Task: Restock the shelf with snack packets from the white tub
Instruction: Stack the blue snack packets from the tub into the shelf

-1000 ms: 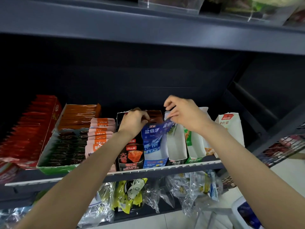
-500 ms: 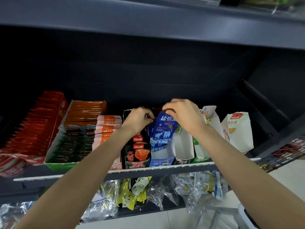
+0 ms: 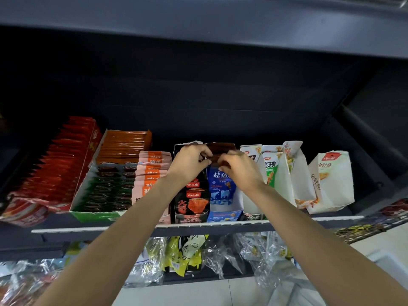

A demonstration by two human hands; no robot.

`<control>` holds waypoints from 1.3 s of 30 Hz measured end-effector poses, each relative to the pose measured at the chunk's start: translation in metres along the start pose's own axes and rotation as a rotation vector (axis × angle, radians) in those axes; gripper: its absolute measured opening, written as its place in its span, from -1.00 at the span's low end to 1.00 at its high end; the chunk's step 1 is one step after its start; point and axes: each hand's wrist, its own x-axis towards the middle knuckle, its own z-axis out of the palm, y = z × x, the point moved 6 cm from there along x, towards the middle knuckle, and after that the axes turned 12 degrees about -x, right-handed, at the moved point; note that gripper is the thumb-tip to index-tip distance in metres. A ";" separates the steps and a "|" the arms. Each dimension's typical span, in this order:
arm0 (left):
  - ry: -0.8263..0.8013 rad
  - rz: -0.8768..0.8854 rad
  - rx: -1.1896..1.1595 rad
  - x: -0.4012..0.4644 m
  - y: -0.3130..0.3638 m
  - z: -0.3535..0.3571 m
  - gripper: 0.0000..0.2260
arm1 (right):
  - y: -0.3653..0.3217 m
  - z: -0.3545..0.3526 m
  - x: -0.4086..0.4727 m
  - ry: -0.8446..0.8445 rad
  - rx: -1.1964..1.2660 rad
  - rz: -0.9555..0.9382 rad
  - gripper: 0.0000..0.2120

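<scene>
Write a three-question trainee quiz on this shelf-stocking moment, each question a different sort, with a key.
1. True or false: the blue packet stands in the box right of the black box.
2. Which box sits furthest left on the shelf? A) red box B) pink stack C) white carton
3. Fill in: the left hand and right hand meet above the ___ packet.

Key: 1 true; 2 A; 3 blue
</scene>
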 end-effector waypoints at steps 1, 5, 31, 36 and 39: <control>0.015 0.007 0.014 -0.004 0.003 -0.001 -0.85 | 0.001 -0.001 -0.002 0.038 0.015 0.005 -0.76; 0.074 0.085 0.085 -0.019 0.024 0.004 -0.82 | 0.017 -0.017 -0.022 0.189 0.123 0.088 -0.74; -0.890 0.289 0.260 -0.185 0.215 0.509 -0.58 | 0.344 0.102 -0.536 -0.304 0.326 1.112 -0.61; -1.093 0.393 0.609 -0.217 0.194 0.559 -0.34 | 0.349 0.139 -0.587 -0.627 0.366 1.091 -0.22; -1.116 0.357 0.714 -0.223 0.181 0.571 -0.30 | 0.348 0.144 -0.593 -0.683 0.293 1.014 -0.15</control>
